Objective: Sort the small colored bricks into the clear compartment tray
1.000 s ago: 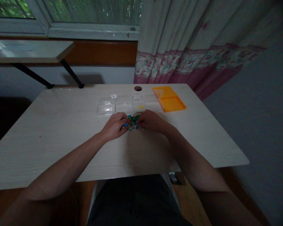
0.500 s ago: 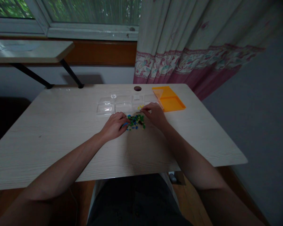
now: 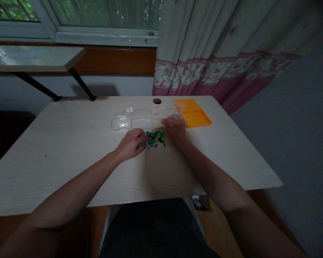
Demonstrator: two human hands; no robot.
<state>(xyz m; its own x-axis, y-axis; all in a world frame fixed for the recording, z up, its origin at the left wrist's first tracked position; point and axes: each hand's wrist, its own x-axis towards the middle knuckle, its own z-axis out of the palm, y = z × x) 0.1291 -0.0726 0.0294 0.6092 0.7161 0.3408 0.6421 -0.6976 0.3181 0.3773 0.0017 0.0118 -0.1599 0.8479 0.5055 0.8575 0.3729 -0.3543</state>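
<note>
A small heap of green, blue, yellow and dark toy bricks [image 3: 157, 137] lies on the table. My left hand [image 3: 131, 143] rests at the heap's left edge, fingers bent and thumb apart, touching blue pieces there. Beyond the heap stands a clear plastic box [image 3: 141, 123] divided into compartments. Over its near right part is my right hand [image 3: 176, 127], thumb and fingertips pinched together; whatever they hold is too small to make out. Just left of those fingertips, a few yellow pieces [image 3: 159, 123] show in a compartment.
An open orange case [image 3: 196, 118] lies right of the clear box. Behind them is a round hole [image 3: 157, 101] in the table [image 3: 83, 154]. A raised shelf [image 3: 43, 62] on black legs stands at the back left, and a curtain [image 3: 193, 68] hangs behind the table.
My right hand has shifted slightly up and forward over the clear box, its fingertips still pinched. My left hand has hardly moved at the heap.
</note>
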